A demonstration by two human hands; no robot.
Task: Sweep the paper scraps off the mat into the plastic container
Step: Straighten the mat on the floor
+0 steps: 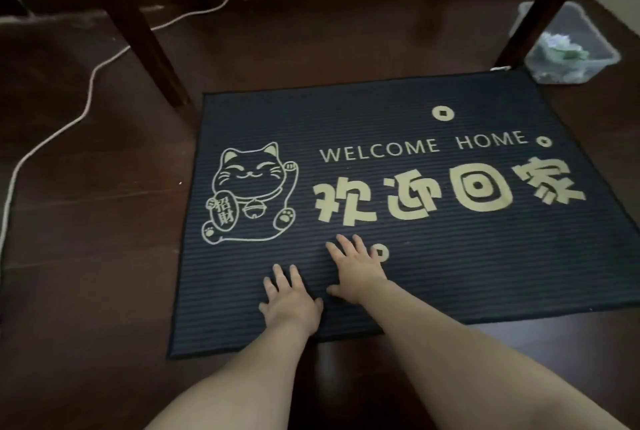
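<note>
Black mat [485, 256], one; two hands [291, 301] [356, 270] flat; one plastic container [604, 60].

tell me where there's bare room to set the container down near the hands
Bare mat lies right of the right hand, below the big characters. Bare floor runs between the cord and the mat's left edge. Crowded: the far right corner, where the container sits beside a leg.

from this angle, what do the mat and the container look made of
Mat: seems a ribbed synthetic textile, matte dark, judging by fine ridges and flat printed gold design. Container: translucent, slightly cloudy plastic; paper scraps show through its wall.
</note>
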